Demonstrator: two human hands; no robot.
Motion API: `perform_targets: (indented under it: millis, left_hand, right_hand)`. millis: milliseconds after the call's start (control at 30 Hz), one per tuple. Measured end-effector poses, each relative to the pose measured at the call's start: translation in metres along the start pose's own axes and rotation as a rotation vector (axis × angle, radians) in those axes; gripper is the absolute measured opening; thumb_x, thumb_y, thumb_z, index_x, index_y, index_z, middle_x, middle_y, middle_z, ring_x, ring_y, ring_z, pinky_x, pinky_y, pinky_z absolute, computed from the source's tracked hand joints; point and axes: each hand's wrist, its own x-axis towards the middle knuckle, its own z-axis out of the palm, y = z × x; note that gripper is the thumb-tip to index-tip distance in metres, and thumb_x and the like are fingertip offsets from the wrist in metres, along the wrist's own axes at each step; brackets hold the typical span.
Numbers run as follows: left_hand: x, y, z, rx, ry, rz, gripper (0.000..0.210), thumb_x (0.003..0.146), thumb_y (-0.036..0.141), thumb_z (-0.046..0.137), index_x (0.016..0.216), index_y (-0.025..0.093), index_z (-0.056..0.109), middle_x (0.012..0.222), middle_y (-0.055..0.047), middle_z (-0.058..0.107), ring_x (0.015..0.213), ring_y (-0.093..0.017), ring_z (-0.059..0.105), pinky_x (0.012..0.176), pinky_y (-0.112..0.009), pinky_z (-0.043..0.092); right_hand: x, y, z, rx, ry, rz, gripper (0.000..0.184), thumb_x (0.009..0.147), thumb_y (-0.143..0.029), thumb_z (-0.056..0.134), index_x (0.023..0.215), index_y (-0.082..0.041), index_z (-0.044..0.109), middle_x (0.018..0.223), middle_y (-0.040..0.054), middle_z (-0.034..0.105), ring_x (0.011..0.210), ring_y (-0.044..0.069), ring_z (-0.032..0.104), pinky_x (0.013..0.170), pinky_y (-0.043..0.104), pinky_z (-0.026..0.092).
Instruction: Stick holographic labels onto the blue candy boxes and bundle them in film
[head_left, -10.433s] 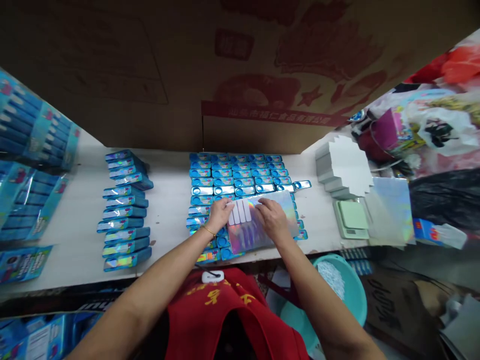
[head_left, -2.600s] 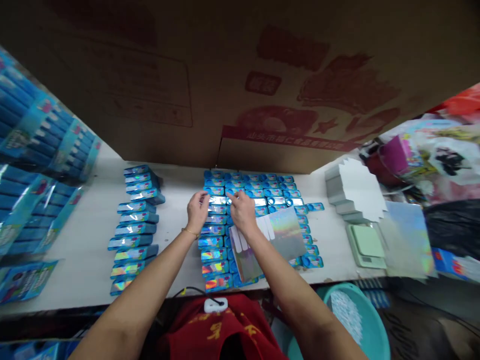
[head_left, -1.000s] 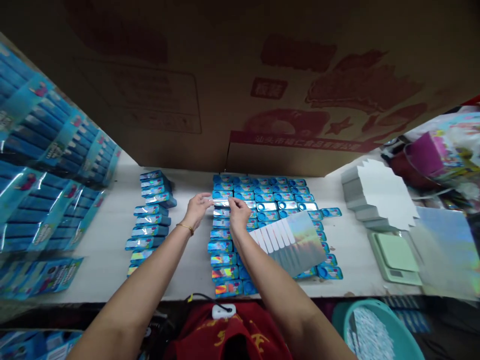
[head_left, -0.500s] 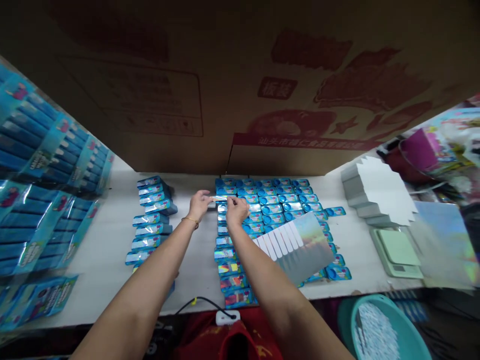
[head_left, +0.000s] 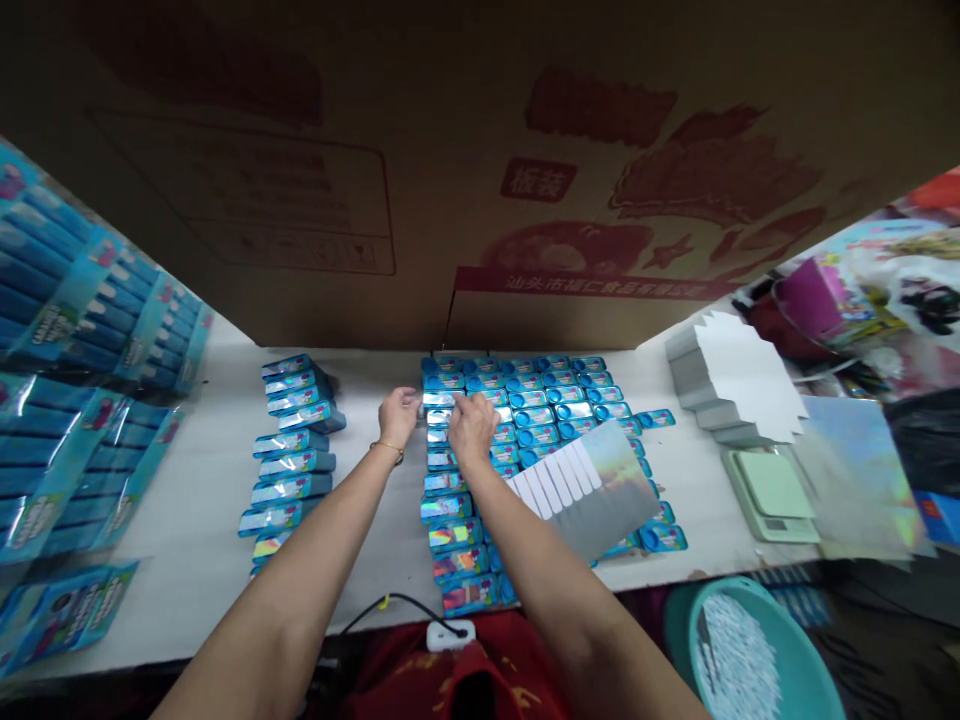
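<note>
The pack point(head_left: 439, 398) under work lies in the leftmost column of the grid, beyond the sheet point(head_left: 559, 488) and to its left. The right hand point(head_left: 472, 425) has its fingertips bunched on the pack's right end; whether they pinch anything is hidden. The left hand point(head_left: 400, 414) is curled, thumb near fingers, at the pack's left end; I cannot tell whether it grips.

The pack's top shows a shiny band. If this is a film under the fingers, uneven pressure could leave it crooked or creased. Pushing sideways could also knock the tight neighbouring packs out of line.

The sheet lies aslant over the grid, and the right forearm crosses its left corner; drawing that arm back may drag the sheet and shift the packs beneath.

Left of the sheet, the left forearm passes over the near end of the side row point(head_left: 292, 465), so a low elbow might topple packs. The tub point(head_left: 679, 630) sits below the table edge, on the near right of the sheet, where a sliding sheet could drop in.
</note>
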Motion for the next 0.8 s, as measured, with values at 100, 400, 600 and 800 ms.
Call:
perform_targets:
  millis: [100, 400, 600, 800]
  left_hand:
    - [-0.008, 0.006, -0.004, 0.059, 0.041, 0.014, 0.021, 0.067, 0.022, 0.056, 0.086, 0.018, 0.064, 0.07, -0.004, 0.064, 0.068, -0.017, 0.059, 0.069, -0.029, 0.044]
    - [-0.079, 0.075, 0.022, 0.142, -0.158, 0.373, 0.031, 0.083, 0.037, 0.04, 0.096, 0.018, 0.061, 0.092, -0.005, 0.063, 0.082, -0.016, 0.057, 0.075, -0.026, 0.043]
    - [-0.121, 0.115, 0.081, 0.454, -0.611, 0.524, 0.034, 0.076, 0.046, 0.051, 0.091, 0.018, 0.064, 0.089, -0.007, 0.066, 0.083, -0.02, 0.058, 0.072, -0.027, 0.04]
    - [-0.125, 0.123, 0.12, 0.512, -0.752, 0.451, 0.018, 0.077, 0.025, 0.049, 0.075, 0.018, 0.065, 0.075, -0.004, 0.066, 0.071, -0.017, 0.058, 0.063, -0.025, 0.037]
  right_hand:
    - [0.0, 0.001, -0.008, -0.185, -0.139, -0.226, 0.035, 0.084, -0.021, 0.042, 0.117, -0.028, 0.053, 0.099, 0.0086, 0.054, 0.09, 0.023, 0.043, 0.075, 0.035, 0.027]
    - [-0.012, 0.032, -0.106, 0.019, 0.001, -0.418, 0.036, 0.086, -0.018, 0.038, 0.117, -0.029, 0.053, 0.102, 0.0053, 0.056, 0.089, 0.018, 0.049, 0.078, 0.033, 0.03]
    - [-0.017, 0.179, -0.151, 0.007, 0.261, -0.269, 0.031, 0.085, -0.015, 0.038, 0.105, -0.02, 0.061, 0.096, 0.0075, 0.059, 0.088, 0.019, 0.051, 0.078, 0.031, 0.037]
    - [-0.007, 0.227, -0.124, -0.324, -0.004, -0.378, 0.037, 0.084, -0.014, 0.043, 0.117, -0.024, 0.054, 0.116, 0.0066, 0.055, 0.098, 0.022, 0.046, 0.08, 0.033, 0.037]
